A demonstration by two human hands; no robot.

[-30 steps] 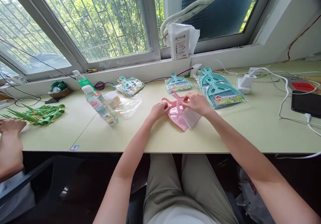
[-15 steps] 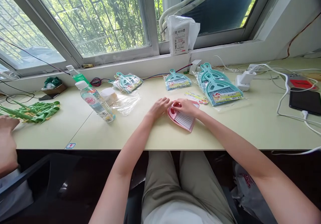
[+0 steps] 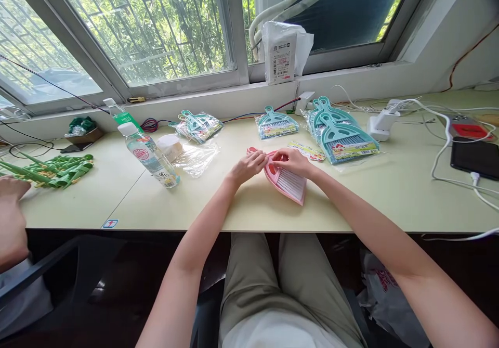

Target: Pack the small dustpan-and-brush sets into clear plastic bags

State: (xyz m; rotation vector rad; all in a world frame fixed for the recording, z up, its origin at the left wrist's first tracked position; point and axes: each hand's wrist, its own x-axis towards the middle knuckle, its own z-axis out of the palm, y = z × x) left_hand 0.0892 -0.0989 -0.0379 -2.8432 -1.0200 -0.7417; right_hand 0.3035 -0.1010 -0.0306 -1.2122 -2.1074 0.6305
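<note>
A pink dustpan with a small white-bristled brush (image 3: 290,184) lies tilted on the table in front of me, its handle end pointing up and left. My left hand (image 3: 249,166) is closed around the handle end, which shows just above my fingers. My right hand (image 3: 290,162) pinches the upper part of the set, where brush and dustpan meet. Its fingertips almost meet those of my left hand. Behind my right hand lies a printed yellow card (image 3: 307,151). What exactly sits beneath my fingers is hidden.
Teal dustpan-and-brush sets in clear wrap (image 3: 346,140) lie at the back right, others (image 3: 198,127) at the back left. A water bottle (image 3: 150,155) leans left of me beside crumpled plastic (image 3: 198,158). White cables, a power adapter (image 3: 380,124) and a phone (image 3: 475,156) are right. Another person's hand (image 3: 13,187) touches green strips.
The pink set has turned a little in my hands. Its handle now shows beyond my left fingers, and the wide end points more toward me.
</note>
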